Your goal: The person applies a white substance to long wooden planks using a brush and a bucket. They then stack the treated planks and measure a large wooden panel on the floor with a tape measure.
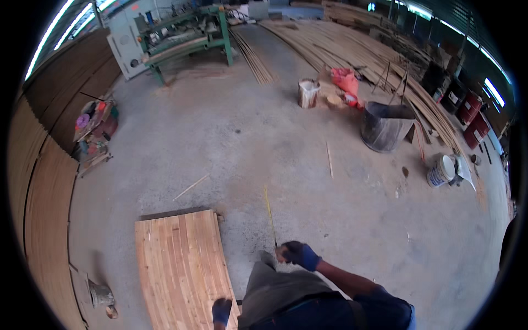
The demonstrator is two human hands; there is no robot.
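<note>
My right hand (301, 255), in a dark blue glove, is closed around a tape measure. From it the thin yellow tape blade (269, 212) runs out forward over the concrete floor. Low in the view, my left hand (221, 311), also gloved, is over the right edge of a wooden panel (179, 258); its fingers are too dark to make out, and I cannot tell whether it rests on the wood. The panel is made of glued light-brown strips, and its far edge sits on something dark. My leg in grey trousers (275, 289) stands beside it.
Stacked boards (49, 198) line the left side, near a cluttered stand (98, 122). A green machine frame (187, 41) is at the back. To the right are a white bucket (308, 93), a dark tub (385, 127), another bucket (441, 171) and long timber strips (330, 47). Thin sticks (191, 187) lie ahead.
</note>
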